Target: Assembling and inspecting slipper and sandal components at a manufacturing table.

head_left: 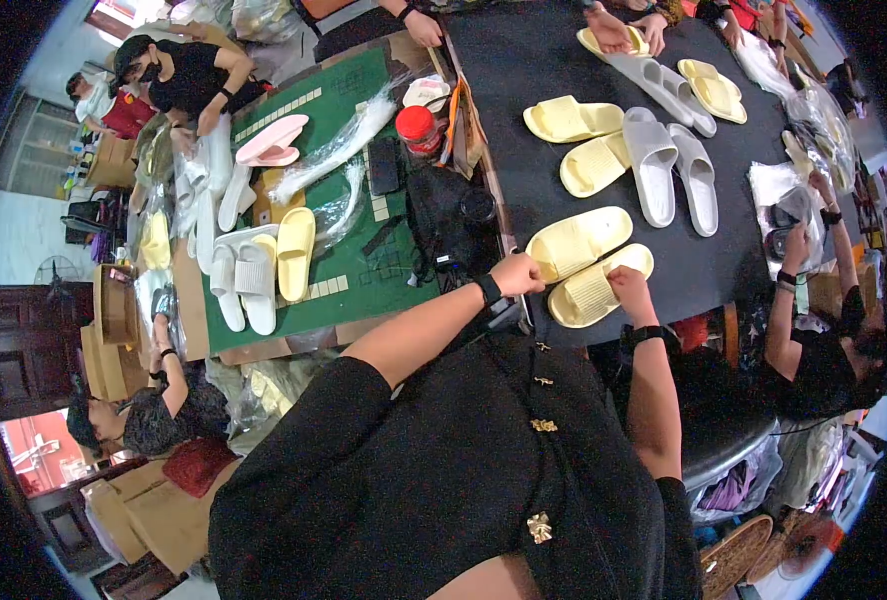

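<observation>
Two pale yellow slippers lie side by side at the near edge of a black table point(724, 270). My left hand point(519, 272) is closed on the near end of the upper yellow slipper point(579, 240). My right hand point(629, 283) grips the near end of the lower yellow slipper point(589, 292), which lies sole up and shows a ribbed pattern. A black watch sits on each of my wrists. My black top fills the lower middle of the view.
Further across the black table lie a grey slipper pair point(669, 165) and more yellow slippers point(569, 120). To the left, a green table point(364, 285) carries white, yellow and pink slippers, plastic bags and a red-lidded jar point(421, 130). Other people work all around, and one person's arm point(794, 300) rests close on my right.
</observation>
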Available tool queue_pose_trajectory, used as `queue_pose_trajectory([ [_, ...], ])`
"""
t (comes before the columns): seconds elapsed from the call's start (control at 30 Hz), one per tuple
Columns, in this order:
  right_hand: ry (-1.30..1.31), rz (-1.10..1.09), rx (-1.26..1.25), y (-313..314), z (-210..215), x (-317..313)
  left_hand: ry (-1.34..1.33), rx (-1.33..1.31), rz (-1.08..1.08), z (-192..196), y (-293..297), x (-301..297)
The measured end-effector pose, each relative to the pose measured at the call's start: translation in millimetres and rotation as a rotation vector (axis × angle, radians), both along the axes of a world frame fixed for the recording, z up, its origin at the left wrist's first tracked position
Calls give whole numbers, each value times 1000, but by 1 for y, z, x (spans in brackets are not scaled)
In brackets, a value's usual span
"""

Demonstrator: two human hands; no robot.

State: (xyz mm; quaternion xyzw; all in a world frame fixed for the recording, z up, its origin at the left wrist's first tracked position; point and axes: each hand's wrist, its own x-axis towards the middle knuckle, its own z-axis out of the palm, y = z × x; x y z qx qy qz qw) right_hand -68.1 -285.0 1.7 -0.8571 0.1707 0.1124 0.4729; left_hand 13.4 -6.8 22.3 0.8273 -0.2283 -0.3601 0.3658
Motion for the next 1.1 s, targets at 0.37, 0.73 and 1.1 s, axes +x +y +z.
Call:
queue_pose_trajectory([
  [0.37,42,-110,205,6,-15,4,197,-67,-44,-20,-6,-19],
  [0.73,65,-324,370,16,20,1,238,-95,12,-17,-8,-27],
  [1.1,33,-383,430,14,12,1,229,-194,135,-7,-14,-33],
])
